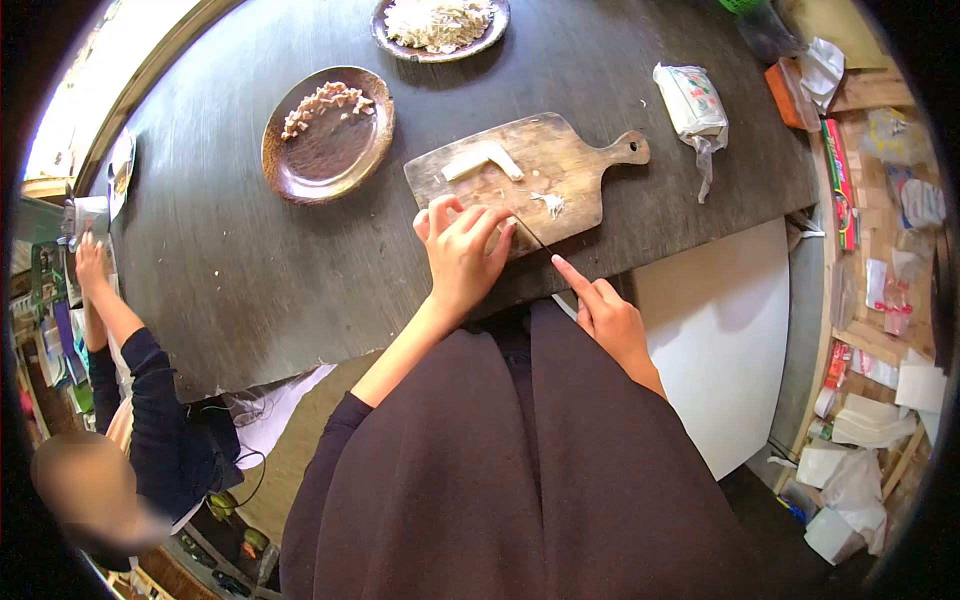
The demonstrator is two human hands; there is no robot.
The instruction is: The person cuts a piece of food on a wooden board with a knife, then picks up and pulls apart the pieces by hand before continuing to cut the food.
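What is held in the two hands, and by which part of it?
The right hand holds a thin, dark-looking knife by its handle end, index finger stretched forward. Whether the left hand holds anything cannot be told.

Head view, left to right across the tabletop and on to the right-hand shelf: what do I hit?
Light dish at the table's left edge → brown plate with chopped pieces → wooden cutting board → white plastic package → orange packet → red-and-green box

Pale sticks [503, 162] and shreds [550, 204] lie on the wooden board [565, 150] — knife [536, 238] slanting over its edge.
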